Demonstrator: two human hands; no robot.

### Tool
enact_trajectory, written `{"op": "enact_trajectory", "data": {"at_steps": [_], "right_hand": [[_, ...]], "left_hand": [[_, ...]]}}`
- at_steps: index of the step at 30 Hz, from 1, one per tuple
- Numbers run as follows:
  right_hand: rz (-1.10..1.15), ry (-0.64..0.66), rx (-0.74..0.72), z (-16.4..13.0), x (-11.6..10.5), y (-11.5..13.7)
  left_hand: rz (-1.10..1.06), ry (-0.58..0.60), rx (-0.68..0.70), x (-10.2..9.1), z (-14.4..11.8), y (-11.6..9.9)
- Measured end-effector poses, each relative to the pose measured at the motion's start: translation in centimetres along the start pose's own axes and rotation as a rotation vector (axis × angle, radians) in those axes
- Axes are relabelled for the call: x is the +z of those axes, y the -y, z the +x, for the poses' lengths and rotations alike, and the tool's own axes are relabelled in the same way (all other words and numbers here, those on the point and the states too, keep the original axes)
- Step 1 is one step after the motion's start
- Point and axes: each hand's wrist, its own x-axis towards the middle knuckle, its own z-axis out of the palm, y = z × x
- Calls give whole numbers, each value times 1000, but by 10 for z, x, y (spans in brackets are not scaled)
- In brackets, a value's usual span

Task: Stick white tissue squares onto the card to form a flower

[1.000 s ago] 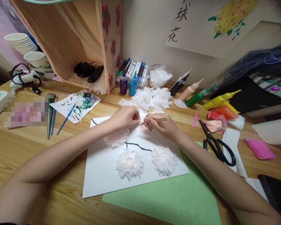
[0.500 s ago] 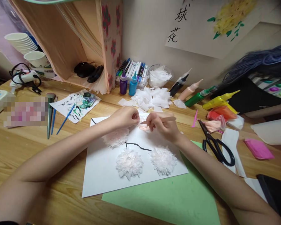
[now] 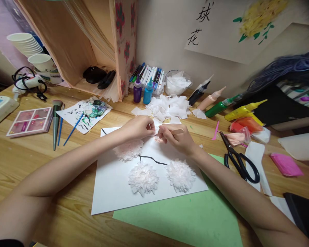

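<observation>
My left hand (image 3: 143, 127) is closed in a pinch at the top of a white sheet (image 3: 113, 192), on what looks like a small piece of white tissue paper (image 3: 156, 127). Close beside it, my right hand (image 3: 175, 138) is closed around a thin wooden stick (image 3: 177, 131); its tip is hard to make out. Below the fingers shows a pinkish patch (image 3: 158, 139), partly hidden. Ruffled paper flowers (image 3: 143, 179) are on the sheet, one more at right (image 3: 180, 175) and a pinker one (image 3: 128, 150) under my left forearm. A black line (image 3: 153, 159) runs between them.
Loose white tissue pieces (image 3: 167, 107) lie behind my hands, near a clear bowl (image 3: 179, 82). Paint bottles (image 3: 221, 107) and black scissors (image 3: 240, 161) are on the right. A green sheet (image 3: 175, 219) lies under the white one. Brushes (image 3: 56, 127) and a paint-smeared paper (image 3: 86, 111) are left.
My right hand has come slightly left, closer to my left hand, with the stick still in it. My left hand is nearly where it was. The view has shifted a little.
</observation>
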Motion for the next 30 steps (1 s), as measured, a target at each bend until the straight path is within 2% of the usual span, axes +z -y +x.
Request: {"op": "enact_trajectory", "data": {"at_steps": [6, 11, 15, 21, 25, 30], "right_hand": [[63, -91, -136, -1, -2, 4], [-40, -14, -200, 1, 1, 3], [-103, 11, -153, 2, 2, 2], [11, -42, -27, 1, 0, 4], [79, -88, -35, 1, 0, 5], [58, -34, -12, 2, 2, 2]], "left_hand": [[-11, 4, -3, 1, 1, 1], [-39, 19, -5, 1, 2, 4], [-58, 29, -9, 0, 3, 6], [-36, -3, 12, 1, 3, 6], [-38, -9, 9, 2, 3, 6], [-36, -7, 7, 1, 2, 4]]}}
